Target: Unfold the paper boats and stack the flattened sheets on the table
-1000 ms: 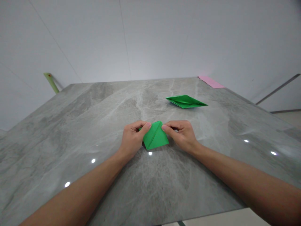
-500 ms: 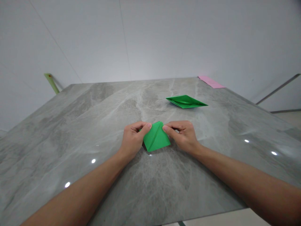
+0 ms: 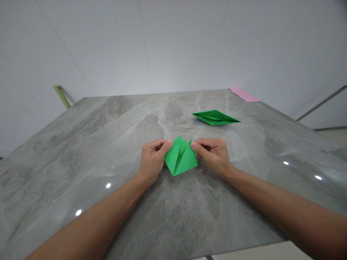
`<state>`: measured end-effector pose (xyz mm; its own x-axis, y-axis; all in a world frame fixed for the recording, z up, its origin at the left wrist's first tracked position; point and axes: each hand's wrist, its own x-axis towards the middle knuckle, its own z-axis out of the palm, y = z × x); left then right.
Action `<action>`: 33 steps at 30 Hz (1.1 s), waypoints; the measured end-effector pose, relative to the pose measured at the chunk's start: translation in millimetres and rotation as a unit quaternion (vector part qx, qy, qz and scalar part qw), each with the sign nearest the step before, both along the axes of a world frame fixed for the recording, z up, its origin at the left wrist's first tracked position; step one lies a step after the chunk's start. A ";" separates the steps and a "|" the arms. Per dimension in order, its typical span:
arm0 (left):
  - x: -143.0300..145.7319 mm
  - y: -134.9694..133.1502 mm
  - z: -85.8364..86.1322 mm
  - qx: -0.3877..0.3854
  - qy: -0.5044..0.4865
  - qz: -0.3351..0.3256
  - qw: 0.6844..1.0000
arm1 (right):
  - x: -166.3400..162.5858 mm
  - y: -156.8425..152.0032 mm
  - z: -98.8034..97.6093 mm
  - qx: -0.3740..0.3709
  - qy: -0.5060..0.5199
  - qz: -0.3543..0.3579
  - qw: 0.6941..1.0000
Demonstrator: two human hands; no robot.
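A folded green origami paper (image 3: 187, 160) is held between my two hands, just above the front half of the table. Its two upper flaps stand apart, with a gap running down toward the lower point. My left hand (image 3: 153, 157) pinches the paper's left edge between thumb and fingers. On the other side, my right hand (image 3: 214, 153) pinches the upper right edge the same way. The fingertips behind the paper are hidden. Beyond my right hand lies a second folded green paper piece (image 3: 215, 117), long and pointed at both ends.
The grey marble-patterned table (image 3: 121, 119) reaches back to a white wall (image 3: 108, 43). A pink sheet of paper (image 3: 244, 95) lies at the far right corner. Past the far left corner a light green strip (image 3: 61, 96) leans near the wall.
The green paper's centre slit has opened into a wide gap between its flaps. My right hand has shifted slightly right, away from the left hand.
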<state>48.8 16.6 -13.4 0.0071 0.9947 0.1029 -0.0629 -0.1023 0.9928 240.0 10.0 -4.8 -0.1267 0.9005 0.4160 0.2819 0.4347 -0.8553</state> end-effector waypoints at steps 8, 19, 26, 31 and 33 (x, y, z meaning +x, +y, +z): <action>3.9 6.9 -8.6 0.031 -0.051 0.081 0.995 | -2.5 4.8 -1.9 -0.005 0.061 -0.086 0.994; 13.0 6.3 8.8 -0.111 -0.325 0.077 0.936 | -4.8 17.8 -12.7 -0.095 0.254 -0.145 0.952; 0.5 -2.7 11.5 -0.147 -0.334 -0.141 0.920 | 9.5 24.7 -13.5 -0.069 0.193 -0.195 0.959; -7.4 4.6 13.8 -0.289 -0.268 -0.231 0.889 | 8.0 15.8 -8.1 0.005 0.007 -0.144 0.990; -5.6 2.7 12.2 -0.290 -0.215 -0.277 0.891 | 4.4 11.1 -5.8 0.021 -0.072 -0.106 0.992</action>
<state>43.2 19.3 -1.2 0.5968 0.7378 -0.3155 -0.3309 0.5844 0.7409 244.3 21.1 -10.6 0.0033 0.8958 0.4444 0.4884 0.3864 -0.7824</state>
